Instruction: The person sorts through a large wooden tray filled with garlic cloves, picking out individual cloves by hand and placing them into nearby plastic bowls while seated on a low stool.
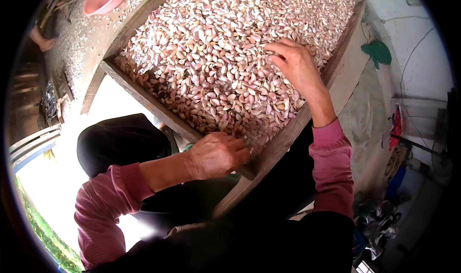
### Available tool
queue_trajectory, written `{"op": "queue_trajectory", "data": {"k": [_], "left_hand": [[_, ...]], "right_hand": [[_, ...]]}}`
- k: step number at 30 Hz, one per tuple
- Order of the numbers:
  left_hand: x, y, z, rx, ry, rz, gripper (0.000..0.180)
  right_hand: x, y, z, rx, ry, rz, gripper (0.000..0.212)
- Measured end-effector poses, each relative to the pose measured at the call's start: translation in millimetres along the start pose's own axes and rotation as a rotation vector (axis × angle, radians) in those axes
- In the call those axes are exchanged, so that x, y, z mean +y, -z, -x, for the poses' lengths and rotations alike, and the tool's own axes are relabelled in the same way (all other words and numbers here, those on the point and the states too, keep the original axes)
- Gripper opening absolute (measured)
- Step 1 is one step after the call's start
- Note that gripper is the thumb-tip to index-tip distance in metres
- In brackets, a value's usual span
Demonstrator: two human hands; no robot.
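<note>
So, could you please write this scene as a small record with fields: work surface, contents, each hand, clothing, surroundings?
Work surface: wooden tray with raised sides, one corner toward the person
Contents: many loose garlic cloves, whitish to pinkish-purple
Left hand: at the near edge of the tray, fingers curled; grip cannot be told
Right hand: over the cloves toward the right side, thumb and forefinger apart; any clove held is unclear
Clothing: pink striped sleeves, dark trousers
Surroundings: pink basin beyond the tray, upper left

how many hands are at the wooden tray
2: the left hand at the near corner of the tray, the right hand over the garlic cloves; no others visible there.
</note>
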State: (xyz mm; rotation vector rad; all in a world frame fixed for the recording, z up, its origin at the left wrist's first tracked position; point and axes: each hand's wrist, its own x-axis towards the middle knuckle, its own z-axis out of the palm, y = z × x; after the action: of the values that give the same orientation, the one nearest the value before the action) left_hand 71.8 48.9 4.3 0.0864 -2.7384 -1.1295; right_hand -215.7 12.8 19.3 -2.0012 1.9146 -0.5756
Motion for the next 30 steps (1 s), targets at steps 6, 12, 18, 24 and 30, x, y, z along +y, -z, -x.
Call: {"op": "queue_trajectory", "data": {"k": [6, 12, 18, 24, 30], "left_hand": [[-1.4, -13.1, -4.3, -0.101, 0.095, 0.009, 0.017], [1.1, -11.8, -17.7, -0.372, 0.228, 0.033, 0.017], [-6.3, -23.0, -25.3, -0.306, 0.252, -0.063, 0.019], [-32.7, 42.8, -40.0, -0.115, 0.648, -0.252, 0.023], [-45.3, 77.8, -15.3, 0.265, 0.538, -0.370, 0.023]], "right_hand": [[-2.6, -20.8, -12.4, -0.019, -0.017, 0.036, 0.014], [0.7, -7.5, -4.6, 0.075, -0.027, 0.106, 0.009], [0.3, -17.9, 9.5, 0.021, -0.288, -0.380, 0.012], [-29.6, -17.4, 0.3, 0.054, -0.039, 0.028, 0.027], [16.9, 26.5, -2.1, -0.106, -0.436, 0.563, 0.041]]}}
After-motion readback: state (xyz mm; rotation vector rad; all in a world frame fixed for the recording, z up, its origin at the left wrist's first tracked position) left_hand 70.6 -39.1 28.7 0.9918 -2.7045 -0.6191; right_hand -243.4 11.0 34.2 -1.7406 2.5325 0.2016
